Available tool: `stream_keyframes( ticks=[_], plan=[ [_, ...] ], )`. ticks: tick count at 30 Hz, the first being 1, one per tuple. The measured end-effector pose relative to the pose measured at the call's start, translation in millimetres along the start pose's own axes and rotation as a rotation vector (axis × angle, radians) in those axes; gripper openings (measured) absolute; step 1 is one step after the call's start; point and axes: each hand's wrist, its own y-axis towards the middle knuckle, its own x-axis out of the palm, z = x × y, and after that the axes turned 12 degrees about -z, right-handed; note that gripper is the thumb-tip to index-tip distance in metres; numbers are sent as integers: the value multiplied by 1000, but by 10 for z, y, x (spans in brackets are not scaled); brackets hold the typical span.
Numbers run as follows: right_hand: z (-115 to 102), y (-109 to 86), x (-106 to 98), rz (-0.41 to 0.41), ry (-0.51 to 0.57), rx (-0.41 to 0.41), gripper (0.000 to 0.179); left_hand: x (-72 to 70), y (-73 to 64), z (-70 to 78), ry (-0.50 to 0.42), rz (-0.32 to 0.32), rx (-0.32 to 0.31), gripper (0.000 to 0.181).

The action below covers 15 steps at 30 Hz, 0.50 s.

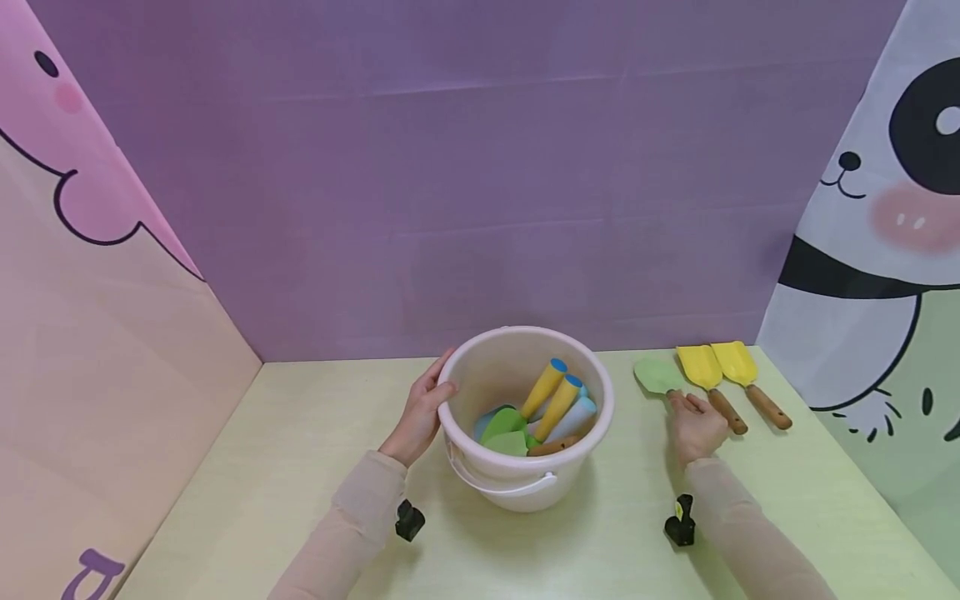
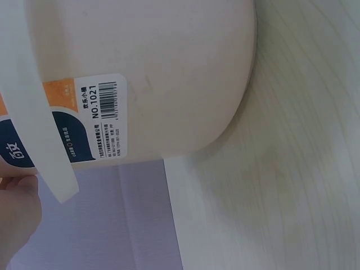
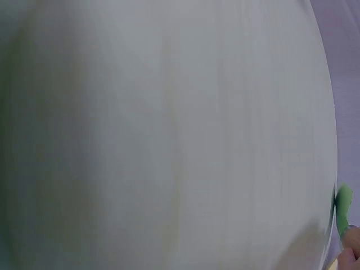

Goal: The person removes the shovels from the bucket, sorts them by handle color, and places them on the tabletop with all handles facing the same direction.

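Observation:
A pale pink bucket [image 1: 517, 479] stands on the table, tilted slightly, with several toy garden tools inside; yellow handles [image 1: 551, 400] and green blades [image 1: 504, 429] show. My left hand [image 1: 420, 412] grips its left rim, thumb over the edge. In the left wrist view the bucket's wall [image 2: 180, 67] bears a label [image 2: 104, 121], and part of the left hand [image 2: 19, 216] shows. To the right, my right hand [image 1: 697, 427] holds a small green shovel [image 1: 656, 375] near its neck, the handle hidden by the hand. The green blade [image 3: 343, 205] also shows in the right wrist view.
Two yellow shovels, one nearer [image 1: 701, 367] and one farther right [image 1: 737, 364], lie with wooden handles beside the right hand. A purple wall [image 1: 480, 183] closes the back; printed panels stand left and right. The bucket's handle [image 1: 498, 487] hangs down in front.

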Motion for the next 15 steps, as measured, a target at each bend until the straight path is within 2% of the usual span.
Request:
stream_keyframes(
  ticks=[6, 15],
  plan=[
    [21, 17, -6, -19, -24, 57, 45, -9, 7, -13, 5, 9, -3, 66],
    [88, 34, 37, -19, -37, 192, 55, -3, 7, -8, -13, 5, 6, 66]
  ],
)
